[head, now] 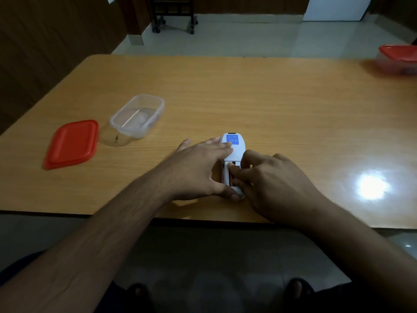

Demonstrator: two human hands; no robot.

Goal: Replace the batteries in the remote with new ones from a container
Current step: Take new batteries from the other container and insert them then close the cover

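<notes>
A person's left hand (203, 168) lay spread, steadying the light, rigid, likely slippery remote (233, 152) by its edges, while the right hand (268, 177) pinched into its open battery bay.

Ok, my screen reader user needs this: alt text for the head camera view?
Two hands work at a white remote lying face down on a wooden table, right hand fingers in its open battery bay. Left of them sit a clear tub and its red lid.
</notes>
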